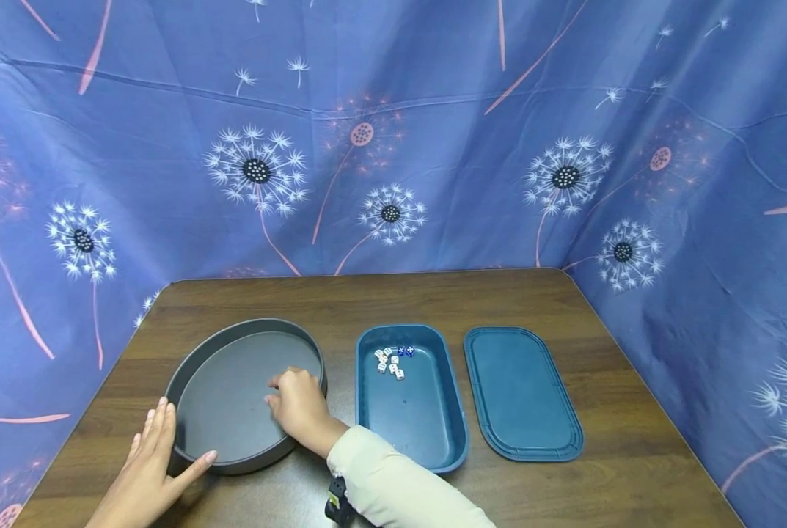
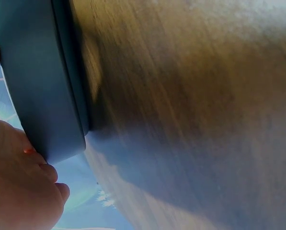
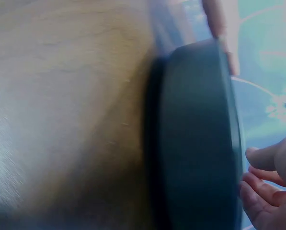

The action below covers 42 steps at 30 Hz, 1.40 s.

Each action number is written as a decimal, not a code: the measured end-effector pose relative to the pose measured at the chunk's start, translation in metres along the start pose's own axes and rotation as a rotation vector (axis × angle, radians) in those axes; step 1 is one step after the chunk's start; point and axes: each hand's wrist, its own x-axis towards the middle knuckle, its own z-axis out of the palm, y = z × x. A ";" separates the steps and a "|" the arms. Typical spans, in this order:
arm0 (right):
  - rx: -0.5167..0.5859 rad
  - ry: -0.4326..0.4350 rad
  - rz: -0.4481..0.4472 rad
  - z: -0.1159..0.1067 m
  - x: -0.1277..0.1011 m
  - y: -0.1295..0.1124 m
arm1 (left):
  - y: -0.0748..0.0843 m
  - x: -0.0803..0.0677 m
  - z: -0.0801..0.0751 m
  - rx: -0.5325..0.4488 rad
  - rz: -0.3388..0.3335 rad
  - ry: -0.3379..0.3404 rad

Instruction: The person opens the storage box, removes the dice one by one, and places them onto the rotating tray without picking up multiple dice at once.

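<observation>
A round dark grey tray [image 1: 248, 396] with a raised wall stands on the left of the table. My left hand [image 1: 145, 466] rests against its near-left rim, with the fingers straight along the outside and the thumb spread towards the near edge. Over the right part of the tray is my right hand [image 1: 301, 407], its fingers bent, with a gap between thumb and forefinger. Nothing shows between those fingertips in the head or right wrist view. Right of the tray, a blue rectangular tub [image 1: 406, 433] holds several white dice [image 1: 383, 359] and two blue dice [image 1: 405, 351] near its far end.
A flat blue lid [image 1: 525, 396] lies on the wooden table [image 1: 631, 455], right of the tub. Blue curtains with a dandelion print [image 1: 433, 147] hang behind the table and along its sides. A dark wrist device [image 1: 338, 502] shows below the right sleeve [image 1: 400, 480].
</observation>
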 end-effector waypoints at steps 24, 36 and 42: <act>0.250 0.098 0.162 -0.080 -0.006 0.097 | 0.000 -0.002 0.007 0.022 0.010 0.034; 0.256 0.041 0.332 -0.088 -0.014 0.140 | 0.000 -0.001 0.003 0.030 0.000 0.012; 0.230 -0.030 0.364 -0.092 -0.012 0.152 | 0.000 -0.001 0.003 0.023 0.002 0.014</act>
